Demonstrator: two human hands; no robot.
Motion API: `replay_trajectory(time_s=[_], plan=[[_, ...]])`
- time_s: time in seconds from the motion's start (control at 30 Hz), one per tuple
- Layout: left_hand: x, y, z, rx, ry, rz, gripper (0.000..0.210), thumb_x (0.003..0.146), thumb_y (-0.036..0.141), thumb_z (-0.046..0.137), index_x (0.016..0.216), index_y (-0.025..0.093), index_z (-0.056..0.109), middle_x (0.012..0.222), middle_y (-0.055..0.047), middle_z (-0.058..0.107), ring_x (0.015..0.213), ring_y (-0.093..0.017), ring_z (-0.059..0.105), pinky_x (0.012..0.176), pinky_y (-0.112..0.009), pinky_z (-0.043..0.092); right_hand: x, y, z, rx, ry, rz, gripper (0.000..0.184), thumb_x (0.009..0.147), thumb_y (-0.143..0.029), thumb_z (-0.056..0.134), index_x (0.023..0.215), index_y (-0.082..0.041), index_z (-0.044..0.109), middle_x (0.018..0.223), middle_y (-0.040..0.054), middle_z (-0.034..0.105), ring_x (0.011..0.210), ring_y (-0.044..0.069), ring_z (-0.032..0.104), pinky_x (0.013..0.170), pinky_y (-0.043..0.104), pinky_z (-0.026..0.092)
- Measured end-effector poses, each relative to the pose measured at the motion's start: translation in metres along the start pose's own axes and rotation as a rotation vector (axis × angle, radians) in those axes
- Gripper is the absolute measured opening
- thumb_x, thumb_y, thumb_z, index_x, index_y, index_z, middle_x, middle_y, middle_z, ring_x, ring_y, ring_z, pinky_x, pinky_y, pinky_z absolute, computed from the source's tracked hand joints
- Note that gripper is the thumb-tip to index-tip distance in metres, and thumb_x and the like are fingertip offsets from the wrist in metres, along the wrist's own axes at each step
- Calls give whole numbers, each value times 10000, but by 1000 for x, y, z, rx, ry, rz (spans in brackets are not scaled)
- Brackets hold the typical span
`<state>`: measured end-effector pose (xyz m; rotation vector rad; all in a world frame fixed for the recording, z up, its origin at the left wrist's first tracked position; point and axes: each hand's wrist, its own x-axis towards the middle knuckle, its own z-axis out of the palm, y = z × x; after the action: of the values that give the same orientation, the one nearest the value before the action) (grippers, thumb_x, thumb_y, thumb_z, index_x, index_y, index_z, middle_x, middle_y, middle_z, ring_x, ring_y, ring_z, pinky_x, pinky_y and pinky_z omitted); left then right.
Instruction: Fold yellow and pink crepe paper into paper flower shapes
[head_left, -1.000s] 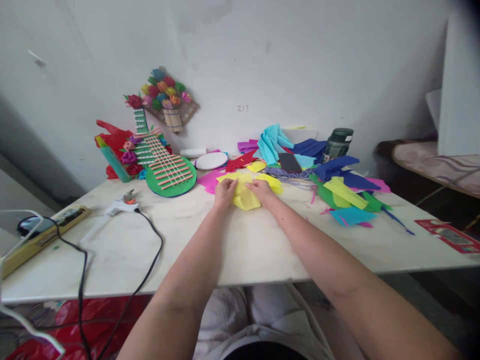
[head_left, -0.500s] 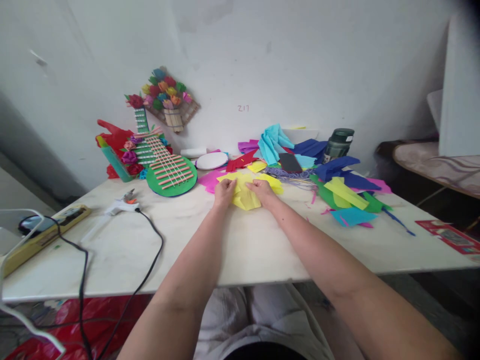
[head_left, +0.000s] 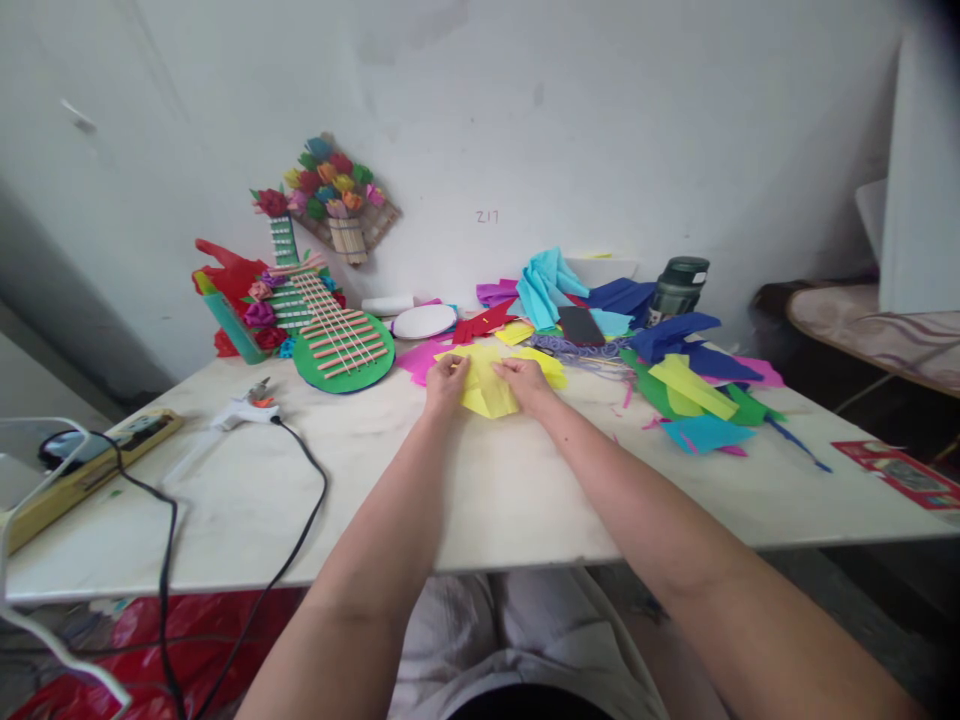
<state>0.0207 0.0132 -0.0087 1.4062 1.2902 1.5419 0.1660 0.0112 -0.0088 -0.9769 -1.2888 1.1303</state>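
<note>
A piece of yellow crepe paper (head_left: 489,392) is stretched between my two hands above the table. My left hand (head_left: 447,382) pinches its left side between thumb and fingers. On the other side my right hand (head_left: 523,382) grips the paper the same way. More yellow paper shows behind, beyond my right fingers. Pink paper (head_left: 420,361) lies just left of my left hand. A small yellow piece (head_left: 514,333) rests farther back, near the red paper (head_left: 482,322).
At the left are a green guitar-shaped craft (head_left: 343,378), a glue gun (head_left: 247,412) with a black cord and a power strip (head_left: 142,440). Crumpled coloured papers, a dark phone (head_left: 580,326) and a green bottle (head_left: 679,288) stand or lie at the back right. Paper scraps (head_left: 709,433) lie nearer.
My left hand has shifted very slightly left and the yellow paper's folds have changed a little. Both hands keep their hold on it.
</note>
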Motion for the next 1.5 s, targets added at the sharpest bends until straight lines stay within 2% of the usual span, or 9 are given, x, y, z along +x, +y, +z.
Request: replay_trajectory(time_s=[0.23,0.43,0.6,0.77,1.0,1.13,1.27,1.33,1.5], plan=[[-1,3,1,5,-7,5,266,723,425,553,681,164,527,572,14,522,493,-94,469,468,-214,367,0,0,-1,32,-7,-26,307,623,-387,640,833,-170,691,789,33,700,780,186,639,727,303,489],[-4,7,-3,35,-55,47,260,736,393,526,625,160,493,538,30,438,496,-83,396,467,-210,312,-1,-4,0,44,18,-15,268,628,-325,633,834,-165,697,802,34,704,792,190,642,734,308,492],[-2,4,-2,71,-58,48,282,735,429,516,634,168,482,557,22,449,520,-95,406,488,-220,317,-1,-4,0,74,29,-15,263,623,-281,631,848,-164,702,820,31,709,822,196,643,762,319,490],[1,1,-2,-8,-57,60,262,747,398,474,601,183,442,570,14,446,568,-117,438,533,-236,346,-1,-5,0,34,26,-30,251,639,-284,613,848,-173,698,827,20,707,847,193,638,771,310,485],[-2,5,-4,77,-49,94,180,714,326,523,632,166,507,560,29,442,553,-102,408,523,-226,325,-3,-6,0,63,8,-25,276,623,-297,618,852,-162,691,808,26,700,798,187,638,746,303,486],[-4,7,-4,84,-74,101,211,732,358,511,646,165,503,549,35,430,528,-95,396,508,-221,316,-3,-6,0,85,-3,-6,377,617,-302,626,963,-158,670,785,22,687,758,176,632,734,303,489],[-5,8,-3,66,-139,104,254,744,389,517,626,167,478,542,33,425,513,-89,397,487,-216,305,1,-7,-4,60,43,-58,603,586,-291,674,1166,-166,567,812,12,667,721,143,610,746,291,481],[-5,9,-2,52,-185,86,283,748,419,525,629,164,491,543,23,446,521,-96,424,481,-216,314,4,-7,-6,37,28,-105,643,577,-280,688,1195,-178,543,890,27,663,752,136,606,765,286,474],[-10,12,-1,-3,-283,10,335,730,478,560,652,154,526,550,12,489,537,-110,477,482,-215,339,8,-9,-10,-69,-11,-162,479,569,-214,690,1040,-145,636,926,66,668,866,164,602,812,299,459]])
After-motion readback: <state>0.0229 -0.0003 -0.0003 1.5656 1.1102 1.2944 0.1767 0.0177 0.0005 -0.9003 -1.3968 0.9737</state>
